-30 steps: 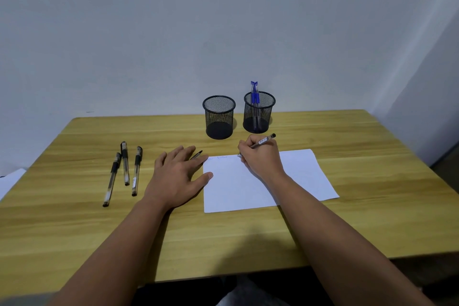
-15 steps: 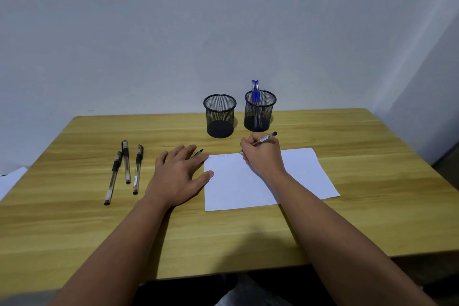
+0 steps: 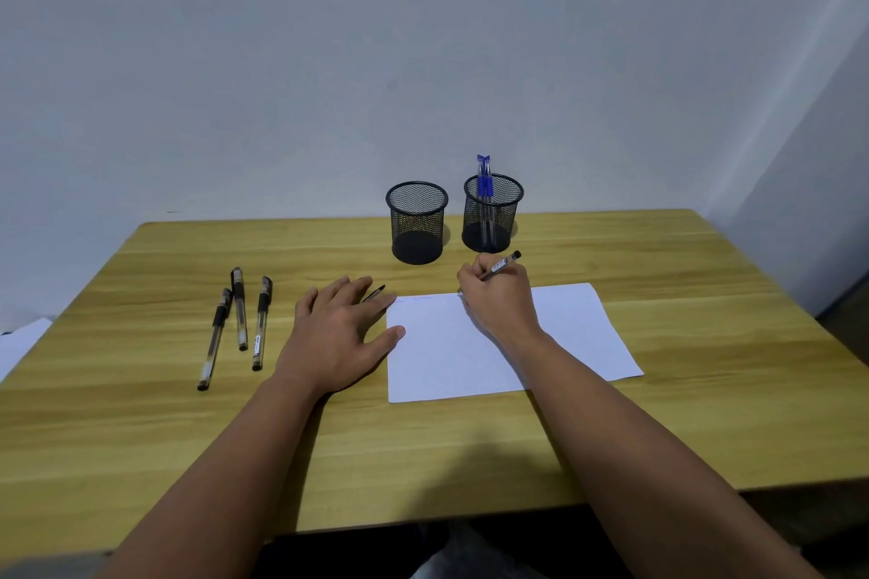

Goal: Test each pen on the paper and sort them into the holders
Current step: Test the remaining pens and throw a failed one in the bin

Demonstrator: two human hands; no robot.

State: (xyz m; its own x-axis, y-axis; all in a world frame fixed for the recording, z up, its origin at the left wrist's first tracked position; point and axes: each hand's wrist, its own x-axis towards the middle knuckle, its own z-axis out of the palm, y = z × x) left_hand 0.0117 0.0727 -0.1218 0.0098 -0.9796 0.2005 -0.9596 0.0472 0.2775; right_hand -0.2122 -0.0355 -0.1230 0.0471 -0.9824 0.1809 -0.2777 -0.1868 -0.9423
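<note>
My right hand grips a black pen in a writing hold, its tip at the top edge of the white paper. Faint scribbles show near the paper's top left corner. My left hand lies flat on the table, its thumb on the paper's left edge. A black pen cap peeks out past its fingers. Three black pens lie to the left. The left mesh holder looks empty. The right mesh holder has blue pens in it.
The wooden table reaches a white wall at the back, with a corner wall at the right. A white sheet sticks out past the table's left edge. Both holders stand close behind my hands.
My right hand has shifted slightly along the paper's top edge with the pen. The left hand and the loose pens have stayed in place.
</note>
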